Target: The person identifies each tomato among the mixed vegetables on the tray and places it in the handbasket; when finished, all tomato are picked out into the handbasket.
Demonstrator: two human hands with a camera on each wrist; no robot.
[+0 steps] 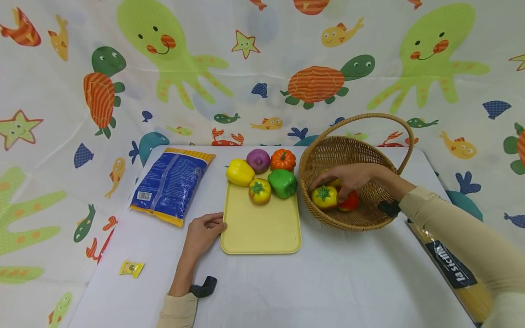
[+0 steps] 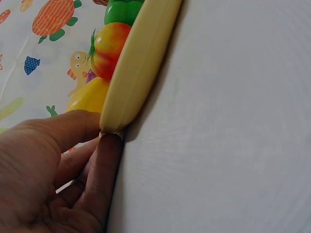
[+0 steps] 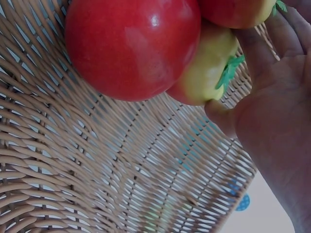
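Note:
My left hand (image 1: 203, 233) pinches the left rim of a yellow tray (image 1: 260, 232), thumb above and fingers below in the left wrist view. On the tray's far half sit a yellow bell pepper (image 1: 240, 172), purple onion (image 1: 258, 160), orange pumpkin (image 1: 283, 160), green bell pepper (image 1: 282, 183) and yellow-red tomato (image 1: 259, 191). My right hand (image 1: 353, 176) reaches into a wicker basket (image 1: 371, 223), fingers curved round a yellow-red tomato (image 1: 324, 197). Beside it lies a red round fruit (image 1: 349, 202); another yellow piece (image 1: 333, 178) is partly hidden behind my hand.
A blue packaged bag (image 1: 170, 184) lies left of the tray. A small yellow packet (image 1: 131, 269) is near the table's left edge. Along the right edge lies a long pack of pasta (image 1: 451, 269), partly under my right arm. The basket's handle (image 1: 369, 116) arches over its far side.

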